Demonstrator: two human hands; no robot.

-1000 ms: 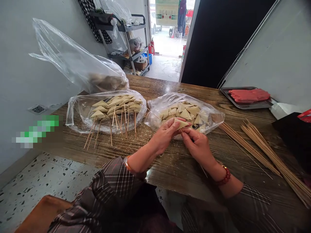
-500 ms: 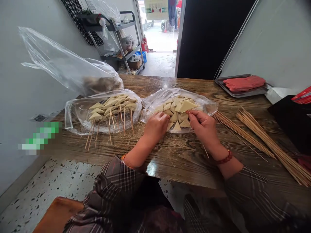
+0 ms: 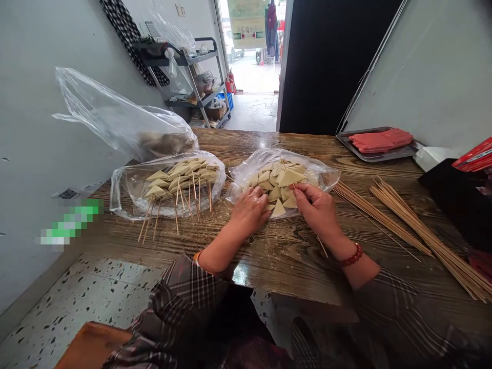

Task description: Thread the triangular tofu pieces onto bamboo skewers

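My right hand [image 3: 318, 207] pinches a thin wooden skewer [image 3: 322, 246], whose lower end sticks out below the palm. A pale yellow triangular piece [image 3: 291, 178], like tofu, sits at the skewer's upper end. On the near left side of a clear plastic bag [image 3: 326, 177] rests my left hand [image 3: 249, 209], its fingers bent down over the heap of similar triangles [image 3: 279, 208]; the fingertips are hidden, so what they hold cannot be made out. To the left, skewered triangles [image 3: 180, 174] lie piled on another clear bag [image 3: 126, 192], their sticks pointing toward me.
Two bundles of bare skewers, a nearer-in bundle [image 3: 380, 218] and an outer bundle [image 3: 426, 236], lie at right. Behind them are a metal tray [image 3: 369, 154] with pink packets [image 3: 380, 139] and a black box [image 3: 449, 189]. A tall plastic bag [image 3: 111, 123] stands back left.
The left hand's fingers have shifted from a tight pinch to reaching lower over the heap. The right hand still holds the skewer with its triangle. The whole view has tilted slightly.
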